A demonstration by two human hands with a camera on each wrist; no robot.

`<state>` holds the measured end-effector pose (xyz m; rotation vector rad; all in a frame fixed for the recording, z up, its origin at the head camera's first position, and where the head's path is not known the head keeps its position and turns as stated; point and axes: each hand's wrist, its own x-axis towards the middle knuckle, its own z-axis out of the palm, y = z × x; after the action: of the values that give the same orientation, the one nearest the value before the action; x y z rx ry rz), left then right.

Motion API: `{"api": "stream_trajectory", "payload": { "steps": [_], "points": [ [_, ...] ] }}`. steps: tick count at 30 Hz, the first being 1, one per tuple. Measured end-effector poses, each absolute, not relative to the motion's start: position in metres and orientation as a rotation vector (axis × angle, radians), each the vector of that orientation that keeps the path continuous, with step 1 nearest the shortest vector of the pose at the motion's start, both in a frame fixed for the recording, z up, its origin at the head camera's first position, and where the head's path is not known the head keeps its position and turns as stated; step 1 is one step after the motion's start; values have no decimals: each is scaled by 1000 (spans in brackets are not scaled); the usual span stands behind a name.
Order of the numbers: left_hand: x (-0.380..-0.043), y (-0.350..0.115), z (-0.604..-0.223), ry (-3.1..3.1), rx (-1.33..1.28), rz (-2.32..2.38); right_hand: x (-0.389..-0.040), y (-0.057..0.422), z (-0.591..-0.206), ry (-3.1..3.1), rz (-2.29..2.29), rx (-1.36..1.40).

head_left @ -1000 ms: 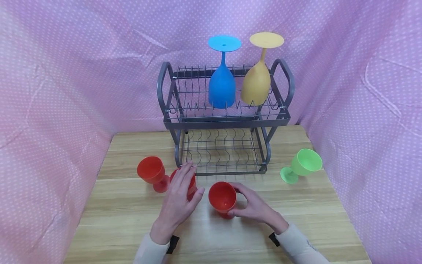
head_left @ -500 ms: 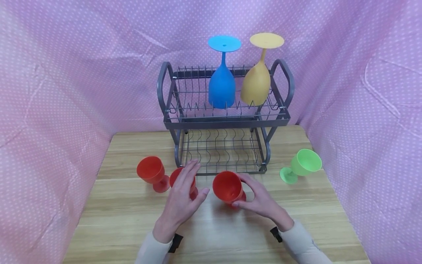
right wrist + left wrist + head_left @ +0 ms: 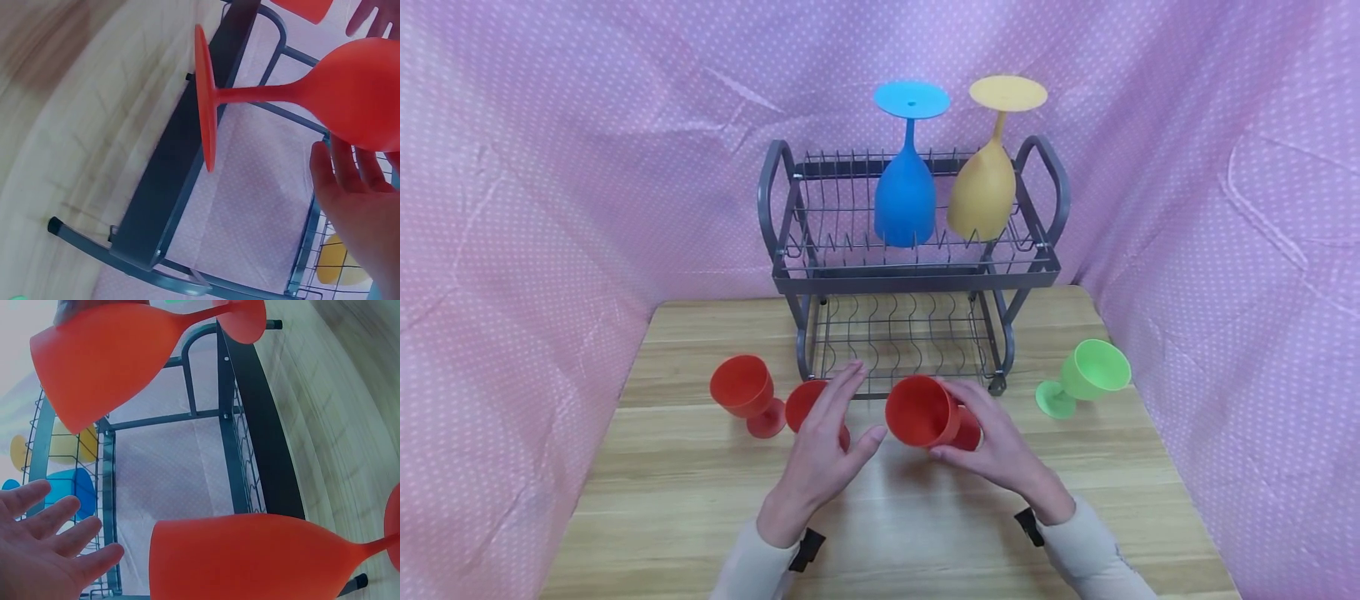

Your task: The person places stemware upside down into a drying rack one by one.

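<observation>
My right hand [image 3: 996, 446] grips a red goblet [image 3: 917, 412] by its bowl, with the mouth tipped toward the head camera; in the right wrist view its stem and round foot hang above the table. To the left, my left hand [image 3: 820, 454] is spread with straight fingers and holds nothing. Partly hidden behind that hand, a second red goblet [image 3: 802, 402] stands on the table; the left wrist view shows its bowl [image 3: 244, 556] beside the fingers. A third red goblet [image 3: 741, 387] stands farther left, its foot close to the second one.
A two-tier dark wire dish rack [image 3: 917, 283] stands at the back. On its top tier a blue goblet [image 3: 906, 200] and a yellow goblet [image 3: 983, 192] rest upside down. A green goblet [image 3: 1096, 371] stands on the wooden table [image 3: 662, 500] at right. Pink dotted cloth [image 3: 587, 167] hangs around.
My right hand has raised the red goblet and moved it toward the rack and slightly right, tipping its mouth more. My left hand has shifted slightly right, uncovering more of the middle goblet.
</observation>
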<state>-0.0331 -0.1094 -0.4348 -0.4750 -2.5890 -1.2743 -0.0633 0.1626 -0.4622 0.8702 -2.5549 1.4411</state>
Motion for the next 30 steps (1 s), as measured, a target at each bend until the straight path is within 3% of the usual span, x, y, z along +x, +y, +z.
{"api": "stream_trajectory", "payload": {
  "steps": [30],
  "points": [
    [-31,-100,-430,-2527,-441,-1619,-59,153,-426,-2432,1074,936]
  ]
}}
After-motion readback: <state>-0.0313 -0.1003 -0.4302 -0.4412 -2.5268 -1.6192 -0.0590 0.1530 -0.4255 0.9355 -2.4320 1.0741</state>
